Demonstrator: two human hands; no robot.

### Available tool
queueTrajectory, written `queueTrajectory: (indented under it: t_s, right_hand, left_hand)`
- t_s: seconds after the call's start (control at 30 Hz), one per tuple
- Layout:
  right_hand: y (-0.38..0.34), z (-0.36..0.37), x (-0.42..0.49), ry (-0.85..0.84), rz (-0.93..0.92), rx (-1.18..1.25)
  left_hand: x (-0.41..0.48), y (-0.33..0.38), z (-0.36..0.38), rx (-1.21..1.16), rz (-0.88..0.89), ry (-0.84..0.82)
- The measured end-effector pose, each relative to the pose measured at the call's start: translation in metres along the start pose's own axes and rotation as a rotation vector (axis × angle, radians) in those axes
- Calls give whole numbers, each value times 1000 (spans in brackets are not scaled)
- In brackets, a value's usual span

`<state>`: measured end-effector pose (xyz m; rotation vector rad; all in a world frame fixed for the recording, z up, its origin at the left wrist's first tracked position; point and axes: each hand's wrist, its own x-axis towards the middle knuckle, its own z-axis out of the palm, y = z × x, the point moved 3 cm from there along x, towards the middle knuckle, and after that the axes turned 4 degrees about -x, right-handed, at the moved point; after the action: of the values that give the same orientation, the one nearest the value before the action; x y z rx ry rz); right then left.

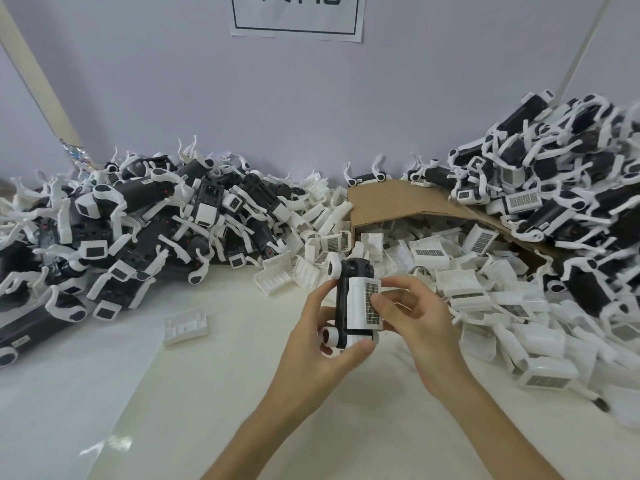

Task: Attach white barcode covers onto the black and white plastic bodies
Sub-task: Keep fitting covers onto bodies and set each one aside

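Pale wall (156, 81) behind a white tabletop (104, 393); a printed paper sign (298, 15) is fixed to the wall at top centre. Black and white plastic bodies are heaped in a left pile (114, 230) and a right pile (561, 188). Loose white barcode covers (460, 271) spill from a tipped cardboard box (391, 199) between the heaps. A single cover (185, 326) lies apart on the tabletop. At centre, the held body (343, 299) stands upright above the table. The left hand (322, 344) grips its lower end, and the right hand (412, 317) pinches the fitted barcode cover (360, 303) against its side.
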<state>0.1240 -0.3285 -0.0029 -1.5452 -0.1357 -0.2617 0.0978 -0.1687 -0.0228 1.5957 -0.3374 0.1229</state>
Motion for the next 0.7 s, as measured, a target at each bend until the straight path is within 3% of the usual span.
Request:
queueTrajectory:
  t_s: [0.37,0.7]
  right_hand:
    - [4,7,-7,-2,-170,-185]
    - [4,9,-5,0,-162,-88]
  left_hand:
    - [-1,-5,-2,74,20,32]
    - [0,-4,-3,-48,2,32]
